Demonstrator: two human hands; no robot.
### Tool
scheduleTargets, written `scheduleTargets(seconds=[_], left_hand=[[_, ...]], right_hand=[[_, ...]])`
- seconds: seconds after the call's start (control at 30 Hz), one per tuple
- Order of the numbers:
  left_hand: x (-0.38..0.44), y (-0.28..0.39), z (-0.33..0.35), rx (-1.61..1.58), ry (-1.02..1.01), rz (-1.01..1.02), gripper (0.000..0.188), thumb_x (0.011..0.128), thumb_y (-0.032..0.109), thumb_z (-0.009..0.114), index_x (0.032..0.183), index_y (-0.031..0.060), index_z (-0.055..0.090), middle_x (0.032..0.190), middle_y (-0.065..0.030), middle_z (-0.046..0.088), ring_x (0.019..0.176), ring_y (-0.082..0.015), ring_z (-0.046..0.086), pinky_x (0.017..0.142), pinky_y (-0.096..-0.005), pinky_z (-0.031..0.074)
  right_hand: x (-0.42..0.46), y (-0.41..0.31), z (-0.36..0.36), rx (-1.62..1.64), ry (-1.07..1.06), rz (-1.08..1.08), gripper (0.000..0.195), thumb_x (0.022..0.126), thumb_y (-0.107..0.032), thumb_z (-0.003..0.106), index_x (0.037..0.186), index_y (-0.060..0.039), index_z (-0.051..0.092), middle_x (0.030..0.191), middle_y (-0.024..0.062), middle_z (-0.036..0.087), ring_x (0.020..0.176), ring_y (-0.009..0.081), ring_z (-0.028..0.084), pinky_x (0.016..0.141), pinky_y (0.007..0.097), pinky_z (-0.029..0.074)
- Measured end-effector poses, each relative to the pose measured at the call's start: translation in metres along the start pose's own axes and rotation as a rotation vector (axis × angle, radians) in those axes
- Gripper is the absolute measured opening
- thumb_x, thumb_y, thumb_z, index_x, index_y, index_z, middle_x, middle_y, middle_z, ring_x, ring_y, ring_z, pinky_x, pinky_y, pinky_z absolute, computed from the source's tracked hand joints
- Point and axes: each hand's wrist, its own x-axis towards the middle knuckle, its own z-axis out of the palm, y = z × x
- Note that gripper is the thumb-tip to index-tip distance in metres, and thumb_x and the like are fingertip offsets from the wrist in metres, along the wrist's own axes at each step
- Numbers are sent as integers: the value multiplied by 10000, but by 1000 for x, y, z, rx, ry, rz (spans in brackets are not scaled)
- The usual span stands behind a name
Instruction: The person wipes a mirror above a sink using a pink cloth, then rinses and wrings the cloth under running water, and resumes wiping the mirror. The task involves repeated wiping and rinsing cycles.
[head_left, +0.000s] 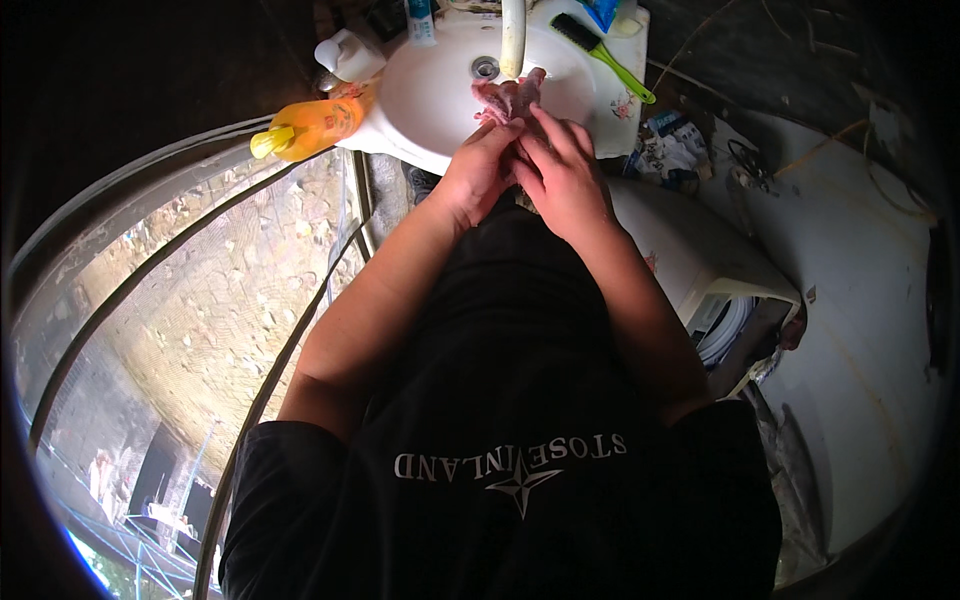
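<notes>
Both my hands meet at the near rim of a white ceramic washbasin (427, 112). Between them is a pinkish-red piece of raw meat (506, 99), which looks like a small plucked bird carcass, though its exact kind is unclear. My left hand (478, 171) grips its near end with the thumb on top. My right hand (561, 166) holds it from the other side, fingers bent over it. The part under my fingers is hidden. Just above the meat hangs the pale spout of a faucet (513, 37); no stream of water is plain.
On the basin's left edge are an orange bottle with a yellow cap (315, 129) and a white bottle (351, 56). A green-handled brush (604, 56) lies on the right edge. Crumpled packaging (671, 150) is beyond it. A mesh-covered window (225, 277) runs along my left.
</notes>
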Motion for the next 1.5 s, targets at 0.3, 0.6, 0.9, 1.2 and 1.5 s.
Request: scheduleTargets(seconds=[0.3,0.6,0.9,1.2,1.5], left_hand=[[2,-5,3,116,-4,-50,296,1103,368,501,1192,101,590,1014,-46,644,848,-180,596,756,-350,496],[10,-4,-12,-118,-162,78,703,1066,556,441,1577,73,431,1396,-135,628,1286,-280,607,1140,-412,432],[13,-10,-17,-44,117,-53,560,1116,384,351,1561,59,450,1387,-174,661,1291,-300,619,1087,-464,481],[14,-10,0,136,276,90,475,1153,243,276,1485,-21,491,1322,-202,685,1174,-326,700,1025,-464,569],[4,-21,17,190,370,210,399,1131,238,464,1357,-59,604,1252,-160,698,1140,-224,664,983,-347,527]], right_hand=[[6,8,8,126,146,98,269,925,-79,718,1191,-40,726,1019,152,655,871,380,673,755,440,566],[-2,2,9,410,-88,130,497,937,-40,721,1425,-58,630,1249,119,646,1158,339,642,981,390,546],[-10,0,10,136,3,-32,527,836,2,720,1351,-86,651,1241,104,643,1083,368,627,933,455,555],[-15,2,15,-80,-169,64,519,829,11,684,1339,-8,588,1208,164,660,1064,389,644,916,467,566],[10,-11,11,-5,-278,148,715,891,-50,676,1553,-33,406,1466,267,559,1259,423,610,1082,481,506]])
